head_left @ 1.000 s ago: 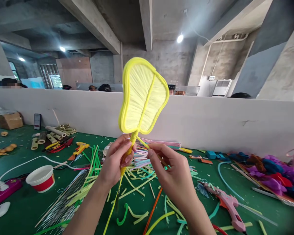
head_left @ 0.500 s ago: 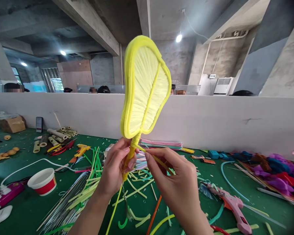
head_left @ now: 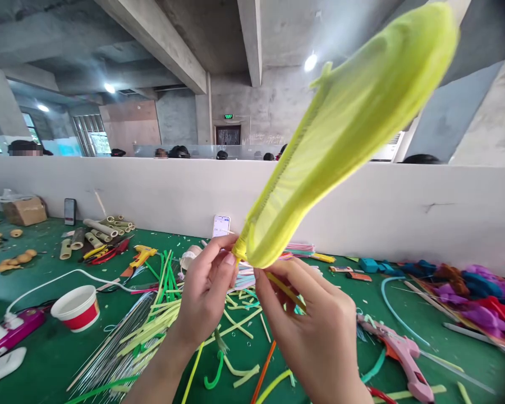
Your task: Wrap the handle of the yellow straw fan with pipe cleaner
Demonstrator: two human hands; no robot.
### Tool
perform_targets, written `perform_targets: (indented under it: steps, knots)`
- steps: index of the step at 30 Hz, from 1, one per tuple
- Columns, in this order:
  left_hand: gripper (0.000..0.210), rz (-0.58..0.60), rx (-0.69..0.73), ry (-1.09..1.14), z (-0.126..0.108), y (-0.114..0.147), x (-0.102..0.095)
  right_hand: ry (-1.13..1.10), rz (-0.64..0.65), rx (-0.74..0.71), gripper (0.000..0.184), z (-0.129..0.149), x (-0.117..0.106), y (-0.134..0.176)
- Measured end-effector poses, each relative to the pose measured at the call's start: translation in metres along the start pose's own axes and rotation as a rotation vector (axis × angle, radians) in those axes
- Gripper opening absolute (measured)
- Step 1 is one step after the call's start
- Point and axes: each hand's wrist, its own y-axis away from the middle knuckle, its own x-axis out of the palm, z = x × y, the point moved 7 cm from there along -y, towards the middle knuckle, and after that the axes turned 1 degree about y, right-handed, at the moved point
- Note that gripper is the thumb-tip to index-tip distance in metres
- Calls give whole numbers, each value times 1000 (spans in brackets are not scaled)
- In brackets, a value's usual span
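Observation:
A yellow leaf-shaped piece [head_left: 345, 129], edged in fuzzy pipe cleaner, tilts up to the right and looks blurred. My left hand [head_left: 208, 292] pinches its stem at the base, and the stem's lower end runs down below the hand. My right hand [head_left: 315, 331] grips a loose yellow pipe cleaner strand [head_left: 284, 289] that comes off the same base. Both hands are raised above the green table [head_left: 46, 359].
Cut pipe cleaners and thin wires [head_left: 122, 348] litter the table. A red-and-white cup [head_left: 76, 308] and a white cable lie left, a pink glue gun [head_left: 398, 350] right, a phone [head_left: 221, 225] against the white partition [head_left: 382, 207]. People's heads show behind it.
The leaf piece has swung from upright to leaning far right, turning nearly edge-on. Both hands stayed at its base.

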Motion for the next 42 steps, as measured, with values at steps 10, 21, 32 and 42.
perform_targets:
  steps: [10, 21, 32, 42]
  knots:
    - [29, -15, 144, -241, -10, 6, -2, 56, -26, -44, 9, 9, -5, 2]
    - [23, -8, 190, -300, -13, 5, 0, 18, -4, 1, 8, 4, -5, 1]
    - [23, -3, 57, -87, -4, 5, 8, -95, 76, 134, 10, -10, 5, -3]
    - [14, -50, -13, 189, 2, 3, 7, -367, 217, 333, 14, -27, 12, -2]
